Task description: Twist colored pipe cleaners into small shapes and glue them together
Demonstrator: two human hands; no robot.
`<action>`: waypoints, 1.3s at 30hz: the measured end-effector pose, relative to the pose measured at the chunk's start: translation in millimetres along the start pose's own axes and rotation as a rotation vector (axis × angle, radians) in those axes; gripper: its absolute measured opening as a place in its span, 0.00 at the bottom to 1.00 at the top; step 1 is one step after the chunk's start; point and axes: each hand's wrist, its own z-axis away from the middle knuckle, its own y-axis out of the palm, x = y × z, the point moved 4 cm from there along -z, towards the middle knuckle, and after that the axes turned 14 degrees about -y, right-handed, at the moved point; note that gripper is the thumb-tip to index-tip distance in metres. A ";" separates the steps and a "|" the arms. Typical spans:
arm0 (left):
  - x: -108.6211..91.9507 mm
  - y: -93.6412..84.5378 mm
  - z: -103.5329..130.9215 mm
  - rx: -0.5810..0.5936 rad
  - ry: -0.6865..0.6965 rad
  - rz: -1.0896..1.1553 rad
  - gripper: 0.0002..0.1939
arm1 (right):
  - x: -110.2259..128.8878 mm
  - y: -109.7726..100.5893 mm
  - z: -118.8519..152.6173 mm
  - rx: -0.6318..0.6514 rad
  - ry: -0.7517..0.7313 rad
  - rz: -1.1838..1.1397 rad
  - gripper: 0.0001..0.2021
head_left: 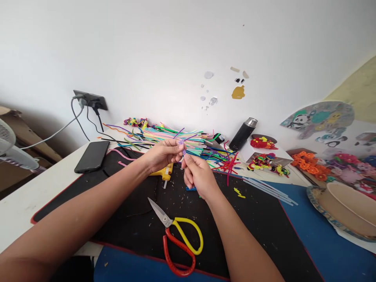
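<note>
Both hands meet over the black mat (132, 231), pinching a small light-purple pipe cleaner (182, 144) between them. My left hand (164, 154) grips its upper part with thumb and forefinger. Just below, my right hand (197, 174) pinches its lower part; the fingers cover much of it. A yellow hot glue gun (165, 172) lies behind and beneath my left hand, its nozzle toward me. Nearer to me lie scissors (169, 223) with one red and one yellow handle. Beyond the hands spreads a pile of many-coloured pipe cleaners (164, 135).
A phone (92, 156) lies at the left, near a wall socket (91, 100) with cables. On the right are a black thermos (243, 134), small colourful figures (261, 161), clear glue sticks (270, 190), yellow bits (239, 193) and a round basket (326, 211). A fan (14, 149) stands far left.
</note>
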 end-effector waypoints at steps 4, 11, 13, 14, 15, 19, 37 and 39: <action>-3.1 1.9 0.5 -0.036 0.024 -0.080 0.14 | -1.6 -3.5 -1.1 -0.031 0.006 0.089 0.21; -2.7 -0.4 0.4 -0.063 -0.017 -0.043 0.18 | -3.0 -12.7 -2.1 -0.081 -0.072 0.214 0.20; -1.8 -1.3 -0.3 -0.041 -0.024 -0.062 0.19 | -3.1 -12.9 -2.4 -0.079 -0.075 0.206 0.20; -1.9 -1.8 -0.5 -0.034 -0.017 -0.077 0.19 | -3.1 -12.5 -2.6 -0.079 -0.072 0.191 0.21; -2.1 -2.3 -0.6 -0.029 -0.007 -0.094 0.19 | -3.1 -11.9 -2.7 -0.081 -0.066 0.171 0.21; -3.2 -3.7 -0.1 -0.012 0.009 -0.141 0.18 | -3.3 -8.8 -2.5 -0.089 -0.031 0.040 0.22; -5.4 -5.8 -1.2 -0.120 0.029 -0.104 0.17 | -4.0 -13.5 -2.3 -0.117 -0.031 0.099 0.19; -4.3 -5.6 -1.1 -0.100 0.024 -0.056 0.18 | -4.3 -13.8 -2.6 -0.118 0.001 0.012 0.19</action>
